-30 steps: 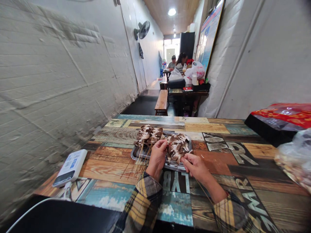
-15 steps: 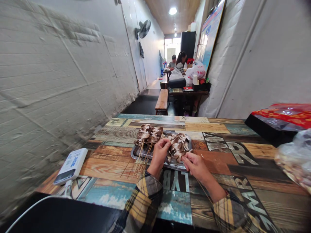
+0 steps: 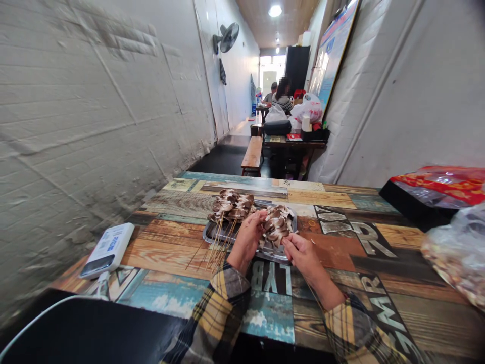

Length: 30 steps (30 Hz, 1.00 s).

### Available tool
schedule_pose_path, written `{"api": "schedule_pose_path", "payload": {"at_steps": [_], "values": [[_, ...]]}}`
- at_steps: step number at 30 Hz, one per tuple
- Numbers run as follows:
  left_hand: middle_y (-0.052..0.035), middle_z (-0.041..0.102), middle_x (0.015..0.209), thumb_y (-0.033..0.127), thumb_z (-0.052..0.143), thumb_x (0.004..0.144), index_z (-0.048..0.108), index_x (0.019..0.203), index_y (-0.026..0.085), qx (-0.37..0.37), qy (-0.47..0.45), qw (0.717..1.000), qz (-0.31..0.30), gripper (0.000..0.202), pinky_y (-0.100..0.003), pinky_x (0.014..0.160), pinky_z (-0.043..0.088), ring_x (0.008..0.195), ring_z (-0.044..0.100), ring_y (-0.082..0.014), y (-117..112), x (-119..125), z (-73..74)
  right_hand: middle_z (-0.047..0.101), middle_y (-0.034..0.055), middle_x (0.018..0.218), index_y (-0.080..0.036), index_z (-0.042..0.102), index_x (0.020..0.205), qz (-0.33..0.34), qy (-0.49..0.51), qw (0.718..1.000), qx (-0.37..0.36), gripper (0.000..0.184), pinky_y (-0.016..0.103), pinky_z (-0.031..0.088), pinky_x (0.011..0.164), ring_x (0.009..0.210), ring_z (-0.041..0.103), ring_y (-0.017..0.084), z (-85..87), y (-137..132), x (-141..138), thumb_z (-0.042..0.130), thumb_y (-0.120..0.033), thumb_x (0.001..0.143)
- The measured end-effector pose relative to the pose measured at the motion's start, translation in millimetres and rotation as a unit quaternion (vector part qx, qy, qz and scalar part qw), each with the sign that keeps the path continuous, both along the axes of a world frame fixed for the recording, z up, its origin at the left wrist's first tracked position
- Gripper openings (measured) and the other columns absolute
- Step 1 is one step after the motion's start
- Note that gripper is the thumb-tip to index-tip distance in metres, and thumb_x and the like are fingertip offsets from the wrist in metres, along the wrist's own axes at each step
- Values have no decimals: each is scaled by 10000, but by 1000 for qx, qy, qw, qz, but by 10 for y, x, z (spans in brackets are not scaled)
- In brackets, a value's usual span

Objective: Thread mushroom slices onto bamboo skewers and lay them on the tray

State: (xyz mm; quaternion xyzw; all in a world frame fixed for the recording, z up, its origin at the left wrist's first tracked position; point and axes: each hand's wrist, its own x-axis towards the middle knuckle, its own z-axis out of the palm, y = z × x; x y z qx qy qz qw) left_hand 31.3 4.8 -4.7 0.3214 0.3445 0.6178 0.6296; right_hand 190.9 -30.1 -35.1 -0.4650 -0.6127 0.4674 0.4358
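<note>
A metal tray (image 3: pixel 210 233) sits on the patterned wooden table (image 3: pixel 341 253). On its left half lies a heap of mushroom skewers (image 3: pixel 232 204), their bamboo sticks pointing toward me. A pile of loose mushroom pieces (image 3: pixel 278 222) fills the right half. My left hand (image 3: pixel 248 238) is closed over a mushroom piece at the edge of that pile. My right hand (image 3: pixel 301 253) pinches a thin bamboo skewer that runs back along my forearm. Both wrists wear plaid sleeves.
A white power bank (image 3: pixel 107 249) with a cable lies at the table's left edge beside the brick wall. A black box with red wrapping (image 3: pixel 435 194) and a clear plastic bag (image 3: pixel 458 253) sit at right. Beyond stand a bench (image 3: pixel 253 154), another table and two seated people (image 3: pixel 278 96).
The view has shifted slightly upward and right. My left hand has closed in on the mushroom pile, and my right hand stays just below it with the skewer.
</note>
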Motion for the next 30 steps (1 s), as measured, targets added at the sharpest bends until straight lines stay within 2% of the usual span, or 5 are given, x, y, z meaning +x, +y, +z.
{"api": "schedule_pose_path", "payload": {"at_steps": [5, 8, 14, 19, 30], "values": [[-35, 665, 751, 404, 811, 590, 720, 788, 129, -8, 16, 1000, -14, 350, -208, 598, 404, 648, 548, -105, -16, 56, -2, 461, -48, 489, -196, 530, 683, 5, -35, 999, 7, 383, 202, 264, 406, 416, 347, 86, -55, 3, -5, 475, -526, 870], [-12, 644, 687, 367, 825, 570, 718, 752, 128, -15, 19, 1000, 2, 319, -206, 586, 388, 612, 522, -90, -6, 50, -20, 474, -42, 499, -192, 540, 678, 10, -41, 999, 8, 389, 201, 274, 410, 423, 360, 88, -50, -10, -10, 480, -525, 871], [-9, 642, 681, 333, 822, 561, 709, 702, 130, -13, 20, 999, 45, 271, -213, 619, 395, 639, 527, -97, 10, 18, -24, 510, -35, 494, -182, 629, 775, 16, -80, 996, 37, 322, 220, 330, 462, 448, 435, 113, -24, -25, -20, 484, -449, 881], [-2, 620, 650, 365, 793, 587, 698, 688, 131, -6, 28, 998, 48, 272, -217, 591, 373, 609, 503, -94, 4, 32, -17, 503, -36, 481, -185, 622, 765, -5, -114, 991, 75, 305, 230, 347, 497, 467, 472, 127, -6, -39, -44, 456, -400, 901], [35, 526, 562, 312, 781, 554, 609, 590, 147, -20, 56, 997, 54, 241, -205, 546, 340, 545, 439, -77, 34, 41, -79, 561, -9, 552, -186, 591, 703, -41, -172, 972, 152, 300, 235, 354, 546, 533, 515, 136, 13, -92, -95, 437, -350, 902]]}}
